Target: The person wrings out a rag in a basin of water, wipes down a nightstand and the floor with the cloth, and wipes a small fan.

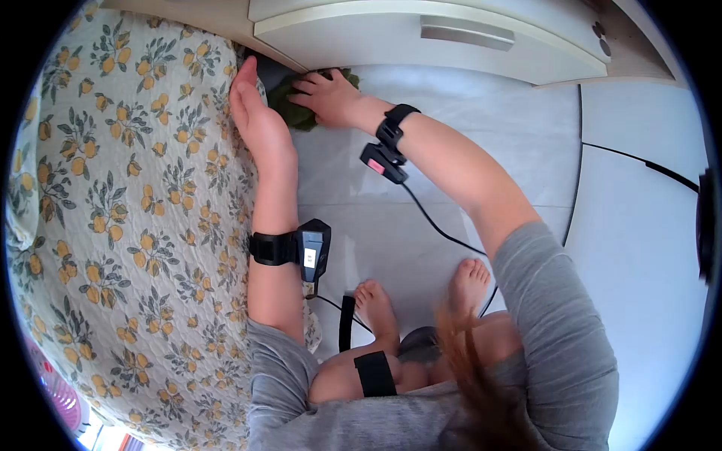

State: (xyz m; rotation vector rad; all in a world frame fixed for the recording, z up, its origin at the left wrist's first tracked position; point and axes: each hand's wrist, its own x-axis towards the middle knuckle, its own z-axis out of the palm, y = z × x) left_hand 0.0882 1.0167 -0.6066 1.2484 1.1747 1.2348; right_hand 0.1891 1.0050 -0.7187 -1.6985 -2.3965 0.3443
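Observation:
My right hand (331,98) lies spread over a dark green cloth (303,118) on the floor, close to the drawer front. The cloth is crumpled and partly hidden beneath the fingers. At the side of the bed, my left hand (259,116) is stretched out, its fingers extended along the edge of the lemon-patterned bedspread (154,199). Nothing shows in that left hand, though its far side against the fabric is hidden.
A white drawer unit (376,39) with a metal handle (466,33) stands ahead. Pale tiles (361,177) cover the floor around my bare feet (376,308). Black cables (436,225) run from the wrist-strapped devices (312,252). A pink basket (64,398) is at lower left.

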